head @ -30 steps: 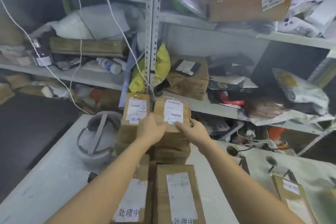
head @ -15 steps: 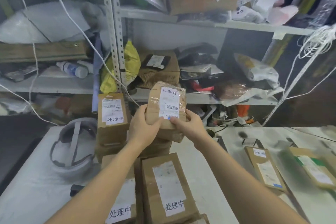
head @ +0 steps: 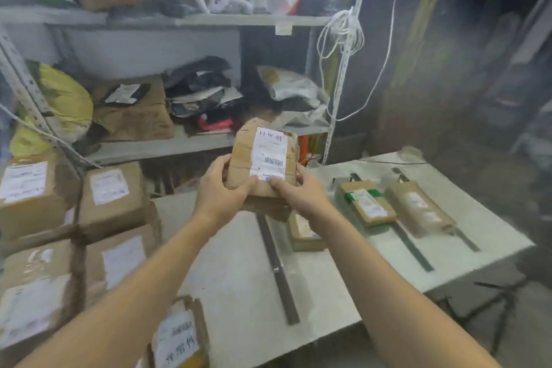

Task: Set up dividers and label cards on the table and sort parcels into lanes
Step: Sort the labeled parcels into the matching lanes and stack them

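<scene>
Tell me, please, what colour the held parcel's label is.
White with black print and barcode; the label on the parcel shows best in the head view.

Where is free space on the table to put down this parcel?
Bare table lies between the stacked boxes and the long dark strip; also right of that strip, nearer than the small parcel. The left side is crowded.

We see 3 handwritten characters above a barcode on the label (head: 270, 154) of the held parcel (head: 242, 163), too blurred to read. Handwriting on the nearest parcel (head: 195, 312) is equally unclear.
</scene>
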Demonstrator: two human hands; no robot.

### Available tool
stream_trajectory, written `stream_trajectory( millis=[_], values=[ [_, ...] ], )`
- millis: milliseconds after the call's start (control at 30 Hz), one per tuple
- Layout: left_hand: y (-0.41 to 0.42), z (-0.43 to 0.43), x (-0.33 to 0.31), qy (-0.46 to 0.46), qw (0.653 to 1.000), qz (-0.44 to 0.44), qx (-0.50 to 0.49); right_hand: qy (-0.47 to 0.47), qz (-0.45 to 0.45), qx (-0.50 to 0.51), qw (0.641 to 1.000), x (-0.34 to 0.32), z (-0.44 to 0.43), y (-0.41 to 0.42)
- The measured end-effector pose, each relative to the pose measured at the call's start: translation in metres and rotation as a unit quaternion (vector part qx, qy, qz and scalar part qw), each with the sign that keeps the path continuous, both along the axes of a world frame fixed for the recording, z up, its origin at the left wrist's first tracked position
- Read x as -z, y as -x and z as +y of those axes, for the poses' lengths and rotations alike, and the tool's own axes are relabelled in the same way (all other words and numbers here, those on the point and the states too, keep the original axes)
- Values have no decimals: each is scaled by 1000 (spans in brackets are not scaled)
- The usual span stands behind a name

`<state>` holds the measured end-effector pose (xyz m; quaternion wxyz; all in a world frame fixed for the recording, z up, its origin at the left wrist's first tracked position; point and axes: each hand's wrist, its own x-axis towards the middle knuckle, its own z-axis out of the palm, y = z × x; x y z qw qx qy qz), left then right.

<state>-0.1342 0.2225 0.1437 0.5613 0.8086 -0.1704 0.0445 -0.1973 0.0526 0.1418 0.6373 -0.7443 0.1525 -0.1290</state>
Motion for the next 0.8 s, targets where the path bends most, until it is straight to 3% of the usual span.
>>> stream_trajectory(
  millis=[400, 800],
  values=[
    [132, -281, 0, 61, 987, 80, 126, 25, 5, 98, 995, -16, -265, 173],
    [140, -507, 71, 4, 984, 125, 127, 59, 124, 104, 985, 13, -481, 192]
  ],
)
